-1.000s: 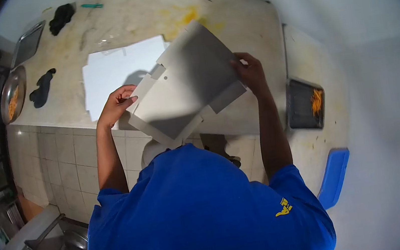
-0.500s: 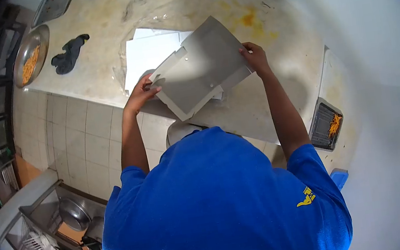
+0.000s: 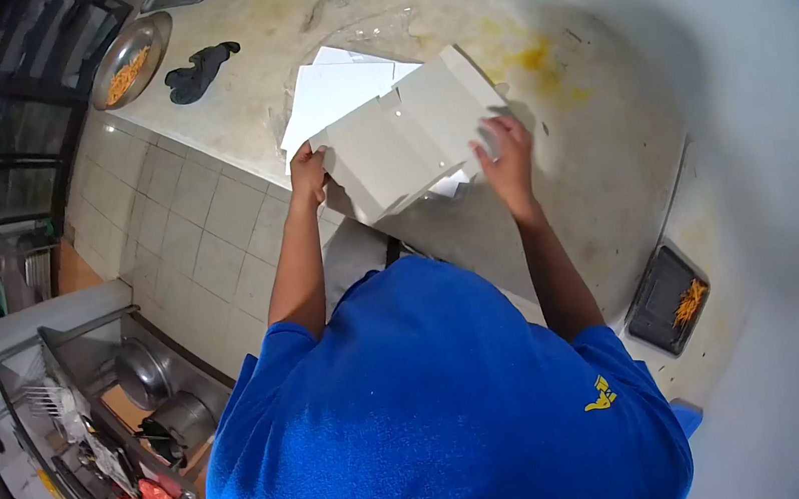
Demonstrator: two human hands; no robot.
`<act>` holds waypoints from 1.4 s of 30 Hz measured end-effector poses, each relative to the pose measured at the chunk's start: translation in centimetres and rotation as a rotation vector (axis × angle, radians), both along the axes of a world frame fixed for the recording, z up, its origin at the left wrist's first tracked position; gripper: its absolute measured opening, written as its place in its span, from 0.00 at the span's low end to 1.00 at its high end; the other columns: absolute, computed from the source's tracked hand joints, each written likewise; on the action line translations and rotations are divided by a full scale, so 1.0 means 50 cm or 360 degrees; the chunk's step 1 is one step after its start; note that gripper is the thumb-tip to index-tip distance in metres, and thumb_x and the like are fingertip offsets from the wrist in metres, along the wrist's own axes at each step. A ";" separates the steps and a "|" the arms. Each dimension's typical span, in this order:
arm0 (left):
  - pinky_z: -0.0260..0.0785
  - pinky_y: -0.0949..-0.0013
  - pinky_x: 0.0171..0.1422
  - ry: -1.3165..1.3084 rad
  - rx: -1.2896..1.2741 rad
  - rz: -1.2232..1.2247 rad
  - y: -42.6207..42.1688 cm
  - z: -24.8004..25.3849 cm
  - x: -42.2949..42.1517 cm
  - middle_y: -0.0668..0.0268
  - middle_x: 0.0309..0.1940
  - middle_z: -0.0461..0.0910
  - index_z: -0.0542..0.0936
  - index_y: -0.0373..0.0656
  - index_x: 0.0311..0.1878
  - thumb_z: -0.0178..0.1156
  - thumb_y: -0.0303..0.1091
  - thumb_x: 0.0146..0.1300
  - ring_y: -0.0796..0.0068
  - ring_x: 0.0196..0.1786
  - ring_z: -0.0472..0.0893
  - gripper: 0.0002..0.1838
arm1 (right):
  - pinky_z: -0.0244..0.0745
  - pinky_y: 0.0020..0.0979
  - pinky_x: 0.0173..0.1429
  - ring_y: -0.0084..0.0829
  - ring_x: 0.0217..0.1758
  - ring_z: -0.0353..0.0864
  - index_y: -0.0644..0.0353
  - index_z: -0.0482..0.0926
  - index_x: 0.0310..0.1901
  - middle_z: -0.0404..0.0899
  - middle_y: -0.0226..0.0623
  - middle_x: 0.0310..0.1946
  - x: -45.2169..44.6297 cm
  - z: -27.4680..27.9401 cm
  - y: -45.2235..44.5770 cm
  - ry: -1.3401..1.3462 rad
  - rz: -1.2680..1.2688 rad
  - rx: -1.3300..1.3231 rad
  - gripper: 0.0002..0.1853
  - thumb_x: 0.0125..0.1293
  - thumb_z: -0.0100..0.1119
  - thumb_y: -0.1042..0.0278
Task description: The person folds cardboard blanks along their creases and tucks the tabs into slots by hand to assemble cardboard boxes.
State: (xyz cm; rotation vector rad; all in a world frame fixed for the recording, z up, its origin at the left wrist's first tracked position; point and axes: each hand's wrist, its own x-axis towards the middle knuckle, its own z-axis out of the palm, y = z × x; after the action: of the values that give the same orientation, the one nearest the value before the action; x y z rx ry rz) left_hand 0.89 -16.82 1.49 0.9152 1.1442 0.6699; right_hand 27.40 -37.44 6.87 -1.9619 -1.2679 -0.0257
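Observation:
A creased, unfolded cardboard box (image 3: 406, 143), pale grey on the face turned up, is held tilted above the near edge of the table. My left hand (image 3: 309, 173) grips its left edge, thumb on top. At the right end my right hand (image 3: 509, 164) has its thumb and fingers apart beside a raised flap; whether the fingertips touch the card, I cannot tell. Partly under the box lie several white card sheets (image 3: 331, 95), on a sheet of clear plastic.
The stained table (image 3: 591, 174) carries a black glove (image 3: 200, 74), a steel bowl (image 3: 133, 62) with orange strips, and a dark tray (image 3: 667, 300) with similar strips at the right. Behind on the left, a metal rack (image 3: 59, 345) holds pots and utensils. A wall runs along the right.
The box's right end has swung lower and a flap there now stands up. My right hand has loosened from the edge, fingers spreading. The camera view has shifted.

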 end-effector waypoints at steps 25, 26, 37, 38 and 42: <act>0.75 0.70 0.37 0.0376 0.0137 -0.1601 0.141 0.026 -0.039 0.61 0.38 0.78 0.74 0.37 0.47 0.57 0.40 0.63 0.71 0.40 0.79 0.16 | 0.78 0.30 0.41 0.34 0.35 0.84 0.66 0.82 0.36 0.83 0.44 0.32 -0.441 -0.095 0.266 0.1025 -0.0460 -0.0503 0.13 0.55 0.64 0.63; 0.75 0.70 0.37 0.0375 0.0195 -0.1654 0.146 0.005 -0.035 0.61 0.37 0.78 0.74 0.37 0.47 0.58 0.40 0.63 0.71 0.39 0.79 0.17 | 0.78 0.30 0.41 0.33 0.35 0.84 0.66 0.82 0.35 0.83 0.43 0.31 -0.442 -0.099 0.263 0.1025 -0.0494 -0.0491 0.13 0.55 0.64 0.63; 0.76 0.71 0.38 0.0204 -0.0110 -0.2026 0.192 -0.059 -0.001 0.62 0.35 0.79 0.76 0.32 0.46 0.56 0.34 0.64 0.75 0.33 0.79 0.14 | 0.76 0.30 0.44 0.34 0.40 0.81 0.64 0.83 0.35 0.81 0.43 0.36 -0.456 -0.131 0.234 0.1182 -0.0869 -0.0248 0.12 0.53 0.65 0.63; 0.76 0.72 0.39 0.0225 -0.0276 -0.2002 0.194 -0.049 0.003 0.62 0.36 0.79 0.76 0.33 0.46 0.55 0.35 0.65 0.74 0.34 0.79 0.14 | 0.75 0.30 0.46 0.35 0.43 0.80 0.64 0.83 0.34 0.80 0.43 0.38 -0.445 -0.133 0.232 0.1161 -0.0822 -0.0285 0.13 0.53 0.65 0.63; 0.75 0.73 0.40 0.0449 -0.0474 -0.2039 0.200 -0.009 0.004 0.63 0.39 0.78 0.75 0.38 0.49 0.52 0.38 0.67 0.74 0.37 0.78 0.14 | 0.70 0.32 0.54 0.36 0.52 0.73 0.64 0.83 0.34 0.77 0.43 0.42 -0.420 -0.134 0.231 0.1269 -0.0696 -0.0331 0.13 0.53 0.65 0.61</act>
State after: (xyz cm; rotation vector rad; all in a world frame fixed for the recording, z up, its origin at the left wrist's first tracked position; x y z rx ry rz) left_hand 1.10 -6.80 1.03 1.2608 0.6427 -0.6672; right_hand 6.39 -25.88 0.16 -2.0618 -0.3282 0.6277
